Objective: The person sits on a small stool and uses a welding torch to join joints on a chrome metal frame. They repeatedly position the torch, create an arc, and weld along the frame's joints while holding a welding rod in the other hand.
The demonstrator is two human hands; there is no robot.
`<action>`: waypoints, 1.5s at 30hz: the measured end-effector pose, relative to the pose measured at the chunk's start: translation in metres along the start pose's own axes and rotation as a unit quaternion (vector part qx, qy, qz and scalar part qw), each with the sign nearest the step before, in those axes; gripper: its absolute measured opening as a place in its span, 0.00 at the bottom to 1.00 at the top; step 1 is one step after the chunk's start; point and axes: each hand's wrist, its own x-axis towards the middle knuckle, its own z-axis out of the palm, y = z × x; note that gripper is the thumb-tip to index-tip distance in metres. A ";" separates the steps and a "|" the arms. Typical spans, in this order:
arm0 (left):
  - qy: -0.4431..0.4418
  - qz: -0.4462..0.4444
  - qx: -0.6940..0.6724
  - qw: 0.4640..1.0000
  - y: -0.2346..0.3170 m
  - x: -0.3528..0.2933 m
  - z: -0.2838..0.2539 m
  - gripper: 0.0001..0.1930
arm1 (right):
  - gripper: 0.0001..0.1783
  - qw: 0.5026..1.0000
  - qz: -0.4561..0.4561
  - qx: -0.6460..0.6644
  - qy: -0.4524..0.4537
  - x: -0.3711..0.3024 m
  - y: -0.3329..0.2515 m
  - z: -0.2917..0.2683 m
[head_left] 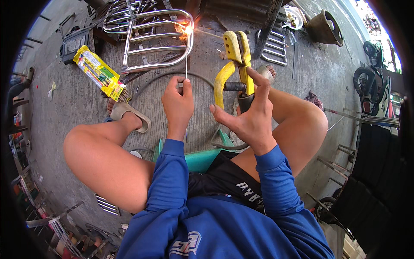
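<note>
My left hand [178,103] pinches a thin metal rod [186,69] between thumb and fingers; its upper end reaches the tubular frame. My right hand [254,110] is around the black handle of a yellow welding electrode holder [233,47], thumb and forefinger stretched out beside its lever. From the holder's jaws a thin welding electrode [210,33] runs left to the shiny barred metal frame [159,64]. A bright arc with sparks [188,30] burns at the frame's upper right corner, hiding the joint there.
An opened yellow electrode packet [100,73] lies left of the frame, beside a dark case [75,45]. A grey cable [151,82] curves over the concrete. A barred metal piece [274,48], a bucket [325,28] and a motorcycle [368,86] are to the right. A green stool [200,160] is beneath me.
</note>
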 end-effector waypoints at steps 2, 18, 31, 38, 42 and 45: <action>-0.001 0.001 -0.012 1.000 -0.001 -0.001 0.001 0.10 | 0.61 0.999 0.042 0.014 -0.027 -0.002 0.000 -0.002; 0.007 0.015 0.020 1.000 0.001 0.000 -0.001 0.09 | 0.59 0.998 0.046 0.027 -0.035 -0.001 -0.003 -0.001; 0.015 0.009 0.034 0.999 0.009 0.000 -0.002 0.09 | 0.58 0.997 0.048 0.030 -0.050 0.000 -0.003 0.001; -0.010 -0.039 0.012 0.999 0.006 0.000 -0.003 0.10 | 0.57 0.988 0.101 0.107 -0.056 -0.001 -0.006 0.001; 0.005 0.025 0.019 0.999 0.001 0.000 -0.003 0.10 | 0.60 0.998 0.060 0.021 -0.022 -0.001 -0.004 0.000; -0.005 0.006 0.011 1.000 0.000 0.000 -0.001 0.10 | 0.60 0.997 0.070 0.016 -0.037 -0.002 -0.003 -0.002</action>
